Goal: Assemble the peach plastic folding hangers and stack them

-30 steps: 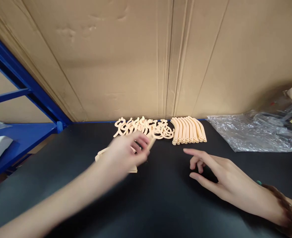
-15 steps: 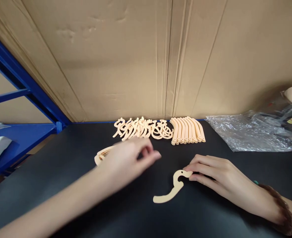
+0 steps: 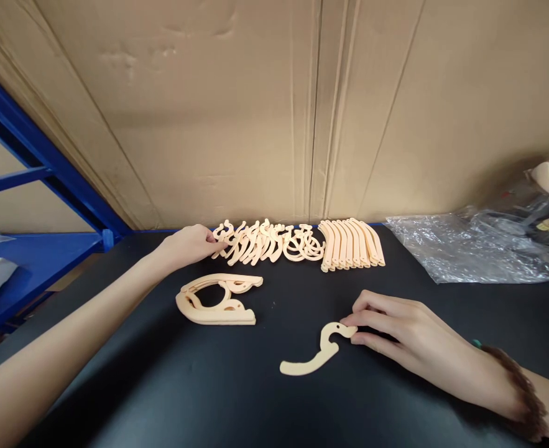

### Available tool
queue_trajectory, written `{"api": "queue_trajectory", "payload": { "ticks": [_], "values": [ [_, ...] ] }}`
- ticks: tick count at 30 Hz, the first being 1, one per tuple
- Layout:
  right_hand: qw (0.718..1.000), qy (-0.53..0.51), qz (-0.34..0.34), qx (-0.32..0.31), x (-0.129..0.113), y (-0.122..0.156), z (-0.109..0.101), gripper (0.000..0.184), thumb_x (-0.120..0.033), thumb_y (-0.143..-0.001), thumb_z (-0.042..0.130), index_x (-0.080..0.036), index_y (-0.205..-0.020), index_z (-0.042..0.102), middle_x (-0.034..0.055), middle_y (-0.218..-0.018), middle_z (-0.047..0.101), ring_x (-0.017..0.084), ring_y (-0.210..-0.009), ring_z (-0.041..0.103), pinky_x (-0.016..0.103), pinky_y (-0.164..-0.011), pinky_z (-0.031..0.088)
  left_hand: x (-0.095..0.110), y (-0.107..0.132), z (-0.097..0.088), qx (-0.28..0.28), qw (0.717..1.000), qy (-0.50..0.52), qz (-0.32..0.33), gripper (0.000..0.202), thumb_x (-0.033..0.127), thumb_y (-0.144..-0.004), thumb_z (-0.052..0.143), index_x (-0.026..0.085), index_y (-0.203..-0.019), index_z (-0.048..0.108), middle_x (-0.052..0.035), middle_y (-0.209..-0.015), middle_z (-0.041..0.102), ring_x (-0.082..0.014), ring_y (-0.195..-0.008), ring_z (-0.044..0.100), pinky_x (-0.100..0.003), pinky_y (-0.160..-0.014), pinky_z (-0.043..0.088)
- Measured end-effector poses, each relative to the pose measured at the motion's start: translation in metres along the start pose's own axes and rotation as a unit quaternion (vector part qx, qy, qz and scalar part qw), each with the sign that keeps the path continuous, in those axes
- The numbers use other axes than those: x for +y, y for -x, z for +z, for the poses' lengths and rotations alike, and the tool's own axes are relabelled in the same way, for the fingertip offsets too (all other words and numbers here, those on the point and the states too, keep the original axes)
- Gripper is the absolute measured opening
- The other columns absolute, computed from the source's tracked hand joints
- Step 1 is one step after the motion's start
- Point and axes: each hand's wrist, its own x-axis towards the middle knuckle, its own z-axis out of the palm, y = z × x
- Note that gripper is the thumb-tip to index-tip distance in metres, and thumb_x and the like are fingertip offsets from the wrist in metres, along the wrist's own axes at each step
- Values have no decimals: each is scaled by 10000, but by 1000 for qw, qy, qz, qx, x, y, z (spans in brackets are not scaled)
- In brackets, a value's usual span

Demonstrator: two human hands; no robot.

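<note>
My right hand [image 3: 409, 339] rests on the black table and pinches the head end of a flat beige curved piece [image 3: 314, 358] that lies flat there. My left hand [image 3: 188, 244] is stretched to the back of the table, its fingers closed on the left end of a row of small beige cut-out pieces [image 3: 265, 241]. A stack of larger curved beige pieces [image 3: 216, 300] lies between my arms. To the right of the row stands a bundle of arched beige strips [image 3: 352, 244].
A cardboard wall [image 3: 274, 112] closes off the back of the table [image 3: 209, 398]. Crumpled clear plastic bags [image 3: 470, 249] lie at the right, with more items behind them. A blue metal shelf frame [image 3: 36, 162] stands at the left.
My left hand has left the middle of the table and reached back to the row of small pieces. The curved piece now lies on the table under my right fingers.
</note>
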Motion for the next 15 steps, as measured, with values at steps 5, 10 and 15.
{"api": "queue_trajectory", "payload": {
  "ticks": [5, 10, 15],
  "values": [
    [1000, 11, -8, 4, 0, -1, 0, 269, -334, -995, 408, -236, -992, 658, 16, -945, 599, 107, -729, 622, 221, -664, 481, -3, -5, 2, 3, 1000, 22, 4, 385, 510, -715, 504, 222, -477, 594, -34, -507, 570, -229, -576, 594, -307, -550, 397],
    [1000, 13, -4, 11, 1, -2, 0, 268, -330, -992, 412, -239, -996, 664, 15, -949, 607, 108, -731, 630, 218, -667, 488, -2, 2, -8, 56, 998, 35, -16, 350, 511, -708, 497, 214, -557, 602, -53, -600, 639, -250, -636, 621, -315, -575, 423],
    [1000, 16, 2, 12, 1, -1, 1, 262, -330, -990, 420, -236, -1006, 664, 13, -953, 599, 106, -732, 620, 226, -674, 483, 15, 39, -31, 101, 994, 36, 3, 300, 476, -712, 480, 219, -651, 622, -43, -668, 662, -247, -668, 609, -322, -597, 409]
  ]
}}
